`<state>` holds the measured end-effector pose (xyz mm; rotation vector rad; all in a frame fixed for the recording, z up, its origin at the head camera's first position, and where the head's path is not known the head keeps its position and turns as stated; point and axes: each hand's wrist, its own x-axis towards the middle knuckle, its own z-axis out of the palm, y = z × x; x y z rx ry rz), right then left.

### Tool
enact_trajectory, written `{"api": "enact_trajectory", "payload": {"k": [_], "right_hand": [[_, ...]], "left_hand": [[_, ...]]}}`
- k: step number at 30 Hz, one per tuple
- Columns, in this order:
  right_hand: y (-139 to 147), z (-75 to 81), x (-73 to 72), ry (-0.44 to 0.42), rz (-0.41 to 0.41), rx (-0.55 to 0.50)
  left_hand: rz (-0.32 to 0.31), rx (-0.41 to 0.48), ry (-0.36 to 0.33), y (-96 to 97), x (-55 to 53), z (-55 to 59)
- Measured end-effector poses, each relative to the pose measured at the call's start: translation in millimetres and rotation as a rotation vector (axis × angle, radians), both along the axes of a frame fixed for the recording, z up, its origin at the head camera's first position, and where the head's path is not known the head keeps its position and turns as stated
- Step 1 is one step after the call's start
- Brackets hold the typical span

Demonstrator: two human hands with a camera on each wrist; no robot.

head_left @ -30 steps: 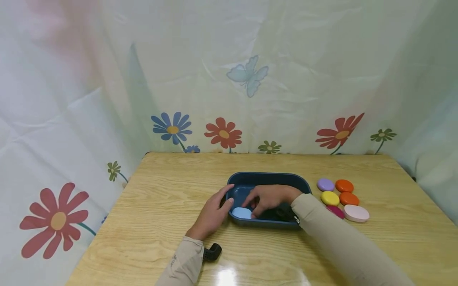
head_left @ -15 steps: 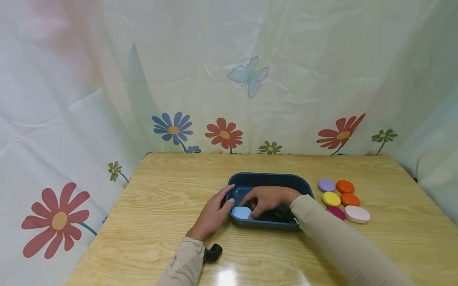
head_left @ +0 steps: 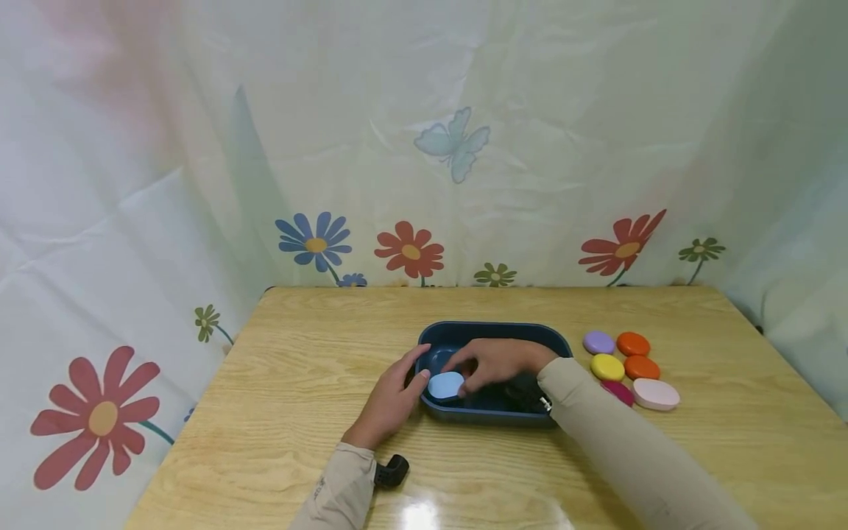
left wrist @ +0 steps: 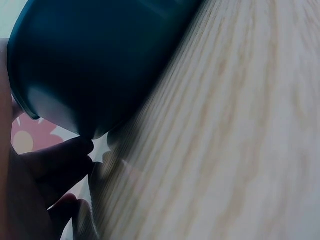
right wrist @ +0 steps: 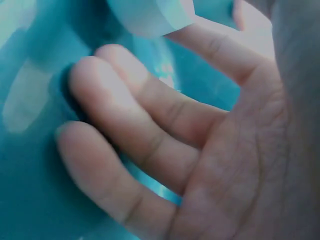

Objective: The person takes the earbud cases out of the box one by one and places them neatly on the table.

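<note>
In the head view my right hand (head_left: 500,359) reaches into a dark blue basin (head_left: 490,417) and pinches a light blue oval soap (head_left: 445,385) at its left end. A dark gap shows below the soap's near edge. Seen from the right wrist, thumb and index finger meet at the soap (right wrist: 150,17), while the other fingers curve loosely over the basin floor. My left hand (head_left: 389,401) holds the basin's left end, its thumb at the rim. In the left wrist view its fingertips (left wrist: 82,145) touch the basin's outer wall (left wrist: 90,65).
Right of the basin lie round pieces: purple (head_left: 599,341), yellow (head_left: 607,366), two orange (head_left: 633,344) and a dark pink one (head_left: 617,391) partly behind the right sleeve. A pale pink oval soap (head_left: 656,394) lies beside them. A flowered cloth (head_left: 530,147) hangs behind the wooden table (head_left: 265,442).
The light blue soap has risen slightly off the basin floor in my right hand, with a dark gap now below it. My left hand keeps its hold on the basin.
</note>
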<state>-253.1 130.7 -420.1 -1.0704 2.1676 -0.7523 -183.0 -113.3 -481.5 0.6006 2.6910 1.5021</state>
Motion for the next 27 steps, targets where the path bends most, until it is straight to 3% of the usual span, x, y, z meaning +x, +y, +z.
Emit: {"api": "enact_trajectory", "payload": {"k": [8,16,23,27], "right_hand": [[10.7,10.3,0.3,0.028,-0.043,-0.007],[28.6,15.3,10.3,0.081,-0.185,-0.05],[34.6,21.2,24.4,0.044,-0.233,-0.123],[42.2,20.9,24.6,-0.029,-0.287,-0.196]], "left_hand": [[0.018,-0.003,-0.011,-0.4,0.7,1.3],[0.008,-0.004,0.002,1.7,1.8,2.9],[0.006,0.008,-0.012,1.0,2.6,-0.1],[0.003,0.02,0.003,0.4,1.9,-0.8]]}}
